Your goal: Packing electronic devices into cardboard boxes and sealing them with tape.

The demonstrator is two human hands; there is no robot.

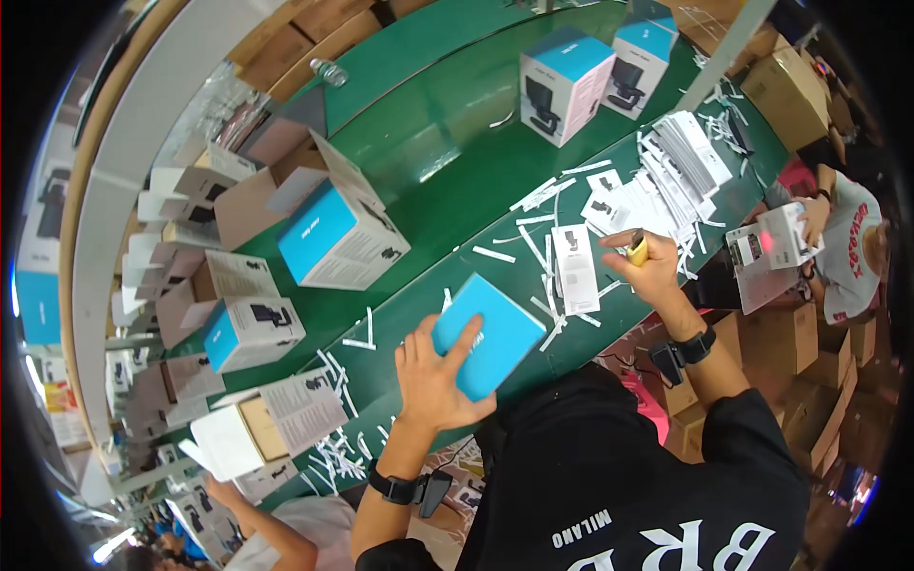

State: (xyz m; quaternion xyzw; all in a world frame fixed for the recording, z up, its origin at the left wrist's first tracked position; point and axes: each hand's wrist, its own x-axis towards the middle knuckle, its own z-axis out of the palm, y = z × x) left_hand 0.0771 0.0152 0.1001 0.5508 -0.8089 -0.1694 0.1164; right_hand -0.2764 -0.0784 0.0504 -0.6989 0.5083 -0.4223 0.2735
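My left hand (433,381) grips a flat blue rectangular piece (490,333) with a white edge, its fingers spread across the blue face. Whether that piece is a booklet or a thin box I cannot tell. In my right hand (657,276) is a short yellow tool (638,251) with a dark end, mostly hidden by the curled fingers. Just left of that hand, a white printed leaflet (574,271) lies on the green table. Beyond the right hand lies a fanned stack of leaflets (681,167), with a few loose ones beside it.
Paper strips (493,254) litter the near table edge. A blue-and-white carton (343,233) stands with flaps up on the green conveyor (447,124); two closed cartons (566,86) stand farther back. More cartons line the left. One co-worker (847,247) handles a box at right; another's arm (262,523) shows lower left.
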